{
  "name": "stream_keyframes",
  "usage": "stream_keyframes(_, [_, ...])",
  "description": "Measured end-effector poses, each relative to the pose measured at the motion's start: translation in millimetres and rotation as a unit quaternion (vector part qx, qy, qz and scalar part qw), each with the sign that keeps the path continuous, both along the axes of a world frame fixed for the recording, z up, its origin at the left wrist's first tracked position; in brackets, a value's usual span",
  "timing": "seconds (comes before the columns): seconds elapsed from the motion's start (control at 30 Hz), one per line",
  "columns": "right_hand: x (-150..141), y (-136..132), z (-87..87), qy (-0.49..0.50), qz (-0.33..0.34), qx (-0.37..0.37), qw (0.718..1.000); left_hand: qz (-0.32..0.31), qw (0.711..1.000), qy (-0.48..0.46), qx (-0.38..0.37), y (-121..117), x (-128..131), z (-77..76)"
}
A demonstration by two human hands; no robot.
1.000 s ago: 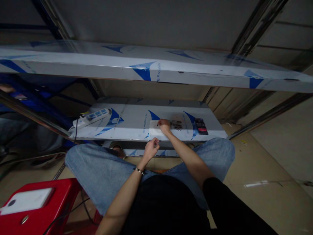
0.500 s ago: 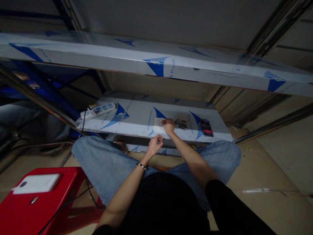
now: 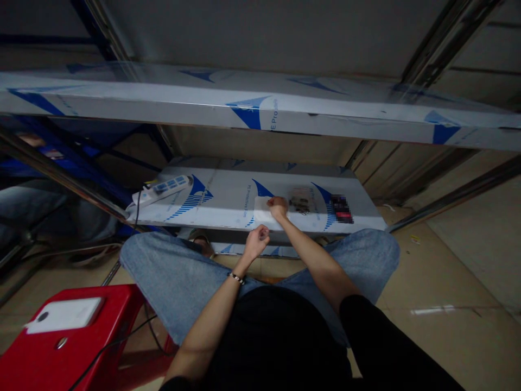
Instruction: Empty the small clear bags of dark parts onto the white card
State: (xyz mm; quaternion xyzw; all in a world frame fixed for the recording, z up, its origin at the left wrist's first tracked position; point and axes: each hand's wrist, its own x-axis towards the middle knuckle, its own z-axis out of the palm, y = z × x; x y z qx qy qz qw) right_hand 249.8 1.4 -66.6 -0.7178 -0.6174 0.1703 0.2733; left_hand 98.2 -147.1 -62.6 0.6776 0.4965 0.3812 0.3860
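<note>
My right hand (image 3: 278, 207) is closed in a pinch over a small white sheet or pad (image 3: 260, 210) lying on the lower shelf (image 3: 223, 209). Whatever is between its fingers is too small to make out. Just in front of the shelf's near edge, my left hand (image 3: 256, 242) is curled with the fingers bent in. Something small and see-through may be in it, but I cannot tell what. To the right of my right hand lies a cluster of small dark pieces (image 3: 300, 204), blurred. Further right is a blurred-out black and red item (image 3: 342, 209).
A white power strip (image 3: 167, 187) lies at the shelf's left end. An upper shelf (image 3: 171, 103) wrapped in film spans the view above my hands. At lower left, a red stool (image 3: 36, 350) bears a white device (image 3: 67, 315) with a cable. Another person's leg (image 3: 28, 209) shows at left.
The view has shifted slightly, so the upper shelf appears a little lower at left. Both hands keep nearly the same place and pose.
</note>
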Motion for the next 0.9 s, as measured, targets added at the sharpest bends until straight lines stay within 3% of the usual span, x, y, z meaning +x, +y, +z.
stream_keyframes(0.17, [2.5,7.8,10.6,0.110,-0.016,0.011,0.994,-0.003,1.000,-0.005,-0.001,0.4,-0.2,-0.7])
stream_keyframes(0.27, [2.7,-4.0,20.3,0.177,-0.026,0.053,0.982,-0.009,1.000,-0.002,-0.011,0.0,0.8,-0.3])
stream_keyframes(0.37, [0.1,-42.4,22.9,0.303,-0.002,0.117,0.946,-0.014,1.000,-0.011,-0.018,0.2,1.6,1.9])
stream_keyframes(0.43, [-2.6,-79.2,20.3,0.360,0.035,0.113,0.926,-0.018,0.999,-0.022,-0.021,0.6,2.3,4.8])
stream_keyframes(0.6, [-4.0,-152.2,15.8,0.401,0.059,0.099,0.909,-0.041,0.999,-0.027,-0.025,-0.4,7.6,11.5])
stream_keyframes(0.7, [-2.7,-160.7,19.0,0.406,0.064,0.098,0.906,-0.052,0.998,-0.018,-0.020,-2.2,11.9,11.3])
stream_keyframes(0.9, [-9.7,-150.8,25.8,0.436,0.077,0.091,0.892,-0.037,0.998,-0.048,-0.007,1.2,9.6,8.5])
